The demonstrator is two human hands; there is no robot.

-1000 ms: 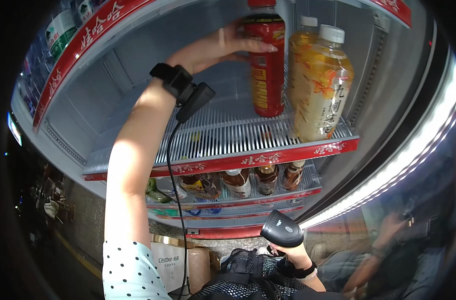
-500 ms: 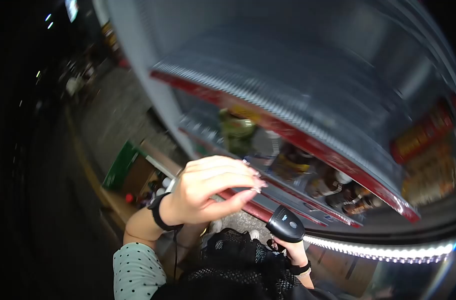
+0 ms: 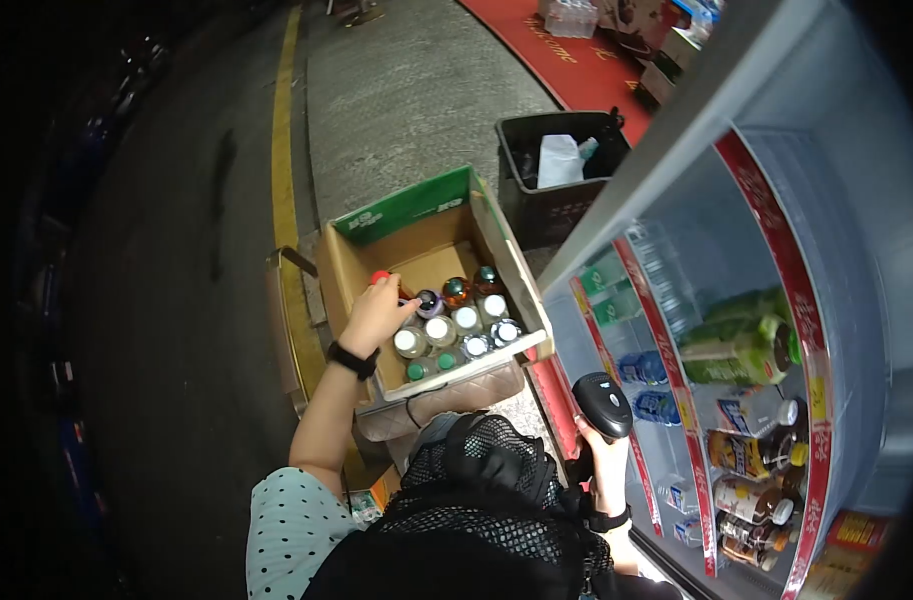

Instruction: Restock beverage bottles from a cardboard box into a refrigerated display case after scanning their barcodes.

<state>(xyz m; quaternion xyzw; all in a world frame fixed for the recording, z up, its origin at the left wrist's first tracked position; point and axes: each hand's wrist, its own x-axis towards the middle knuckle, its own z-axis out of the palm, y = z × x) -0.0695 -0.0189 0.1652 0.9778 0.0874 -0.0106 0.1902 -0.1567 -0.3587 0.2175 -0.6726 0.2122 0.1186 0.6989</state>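
An open cardboard box (image 3: 342,300) with a green flap holds several bottles with white, green, dark and red caps. My left hand (image 3: 377,318) reaches in over its left side, fingers curled at a red-capped bottle (image 3: 380,277); the bottle's body is mostly hidden. Beside my thumb stands a purple-rimmed bottle (image 3: 430,303). At the lower right my right hand (image 3: 608,462) is closed around the handle of a black handheld scanner (image 3: 604,404), whose head points up, between the box and the shelves.
An upright cooler with red-edged shelves (image 3: 767,220) fills the right side, with bottles lying on them. A black bin (image 3: 522,205) stands behind the box. A padded seat (image 3: 447,402) lies under the box's near edge. Beyond are a red mat (image 3: 537,45) and a yellow line (image 3: 285,130).
The view has swung from the cooler shelves to the box. My left hand has gone from raised in front of the shelves down into the box. My right hand still holds the scanner.
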